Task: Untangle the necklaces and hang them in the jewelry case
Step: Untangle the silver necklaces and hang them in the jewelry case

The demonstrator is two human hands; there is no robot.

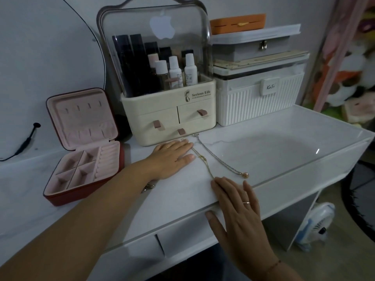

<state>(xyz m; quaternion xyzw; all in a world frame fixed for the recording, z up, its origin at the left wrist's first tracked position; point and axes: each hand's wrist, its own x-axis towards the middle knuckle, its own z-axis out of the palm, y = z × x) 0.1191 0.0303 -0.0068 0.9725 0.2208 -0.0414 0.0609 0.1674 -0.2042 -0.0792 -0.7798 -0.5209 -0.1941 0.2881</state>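
Note:
Two thin necklaces lie stretched out on the white table (274, 151). The gold necklace (204, 161) runs from my left hand's fingertips to my right hand's fingertips. Beside it on the right lies the silver necklace (218, 157), with a small pink pendant (244, 175) at its near end. My left hand (172, 157) rests flat, fingers pressing the gold chain's far end. My right hand (237, 203) lies flat at the table's front edge, fingertips on the chain's near end. The red jewelry case (81, 147) stands open at the left, pink inside, hooks in its lid bare.
A cream cosmetics organizer (170, 116) with drawers stands right behind the necklaces. A white ribbed box (257, 98) with stacked cases sits to its right. A small metal piece (148, 187) lies under my left forearm. A round mirror (40, 57) leans at the left; a fan (316, 226) sits on the floor.

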